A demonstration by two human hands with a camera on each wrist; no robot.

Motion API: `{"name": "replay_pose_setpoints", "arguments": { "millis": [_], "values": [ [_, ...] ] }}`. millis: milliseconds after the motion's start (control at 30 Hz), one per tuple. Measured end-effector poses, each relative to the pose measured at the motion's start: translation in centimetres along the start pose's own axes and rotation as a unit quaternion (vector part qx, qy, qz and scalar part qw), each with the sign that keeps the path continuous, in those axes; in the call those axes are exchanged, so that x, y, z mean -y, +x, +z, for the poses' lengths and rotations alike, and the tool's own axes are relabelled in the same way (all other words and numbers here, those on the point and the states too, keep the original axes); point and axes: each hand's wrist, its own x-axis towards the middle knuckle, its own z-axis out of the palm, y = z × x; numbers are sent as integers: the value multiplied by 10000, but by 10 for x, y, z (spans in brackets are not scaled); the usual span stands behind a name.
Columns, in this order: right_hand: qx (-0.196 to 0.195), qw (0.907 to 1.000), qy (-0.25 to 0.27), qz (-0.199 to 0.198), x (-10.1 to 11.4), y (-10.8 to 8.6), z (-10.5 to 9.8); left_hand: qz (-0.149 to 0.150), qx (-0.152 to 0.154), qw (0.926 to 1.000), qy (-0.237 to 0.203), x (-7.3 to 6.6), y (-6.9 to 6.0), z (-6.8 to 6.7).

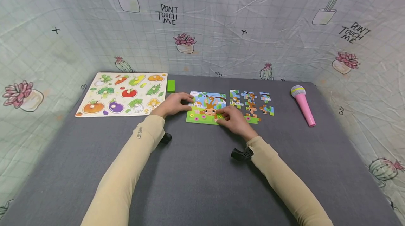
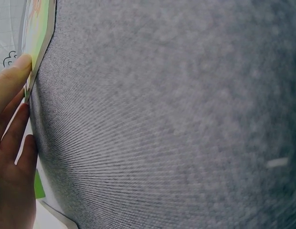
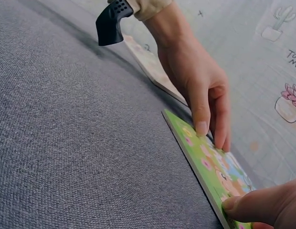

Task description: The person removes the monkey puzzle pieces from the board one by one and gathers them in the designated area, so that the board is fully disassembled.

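Note:
A flat jigsaw board (image 1: 202, 119) with a monkey picture lies on the grey table. My left hand (image 1: 173, 104) rests at its left edge, thumb (image 2: 19, 67) on the rim and the other fingers fairly straight beside it. At the board's lower right, my right hand (image 1: 235, 120) pinches what looks like a jigsaw piece at the picture's surface, mostly hidden under the fingertips. In the right wrist view the right thumb (image 3: 243, 205) is down on the green part of the picture. Several loose jigsaw pieces (image 1: 251, 107) lie just right of the board.
A vegetable picture board (image 1: 121, 94) lies at the back left, with a small green block (image 1: 171, 86) beside it. A pink toy microphone (image 1: 304, 106) lies on the right. Patterned cloth (image 1: 215, 57) hangs behind the table (image 1: 202, 176).

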Motion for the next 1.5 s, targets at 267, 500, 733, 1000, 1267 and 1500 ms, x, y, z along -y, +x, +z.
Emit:
{"name": "replay_pose_setpoints", "arguments": {
  "millis": [267, 500, 733, 1000, 1267, 1500],
  "values": [
    [-55, 9997, -217, -140, 1, 2, 3, 21, 20, 9999, 124, 1, 2, 0],
    [-115, 9992, -283, -250, 4, 2, 3, 28, 42, 9999, 137, 0, 2, 0],
    [-61, 9982, -519, -292, 4, 3, 2, 4, 46, 9999, 104, -1, 1, -1],
    [30, 9986, -437, -312, 4, 3, 1, 17, 66, 9999, 106, -2, 1, -1],
    [37, 9988, -398, -290, 6, 3, 0, 11, 74, 9999, 115, -2, 2, -1],
    [3, 9989, -344, -311, 6, 3, 1, -32, 74, 9999, 140, -2, 2, -1]
  ]
}}
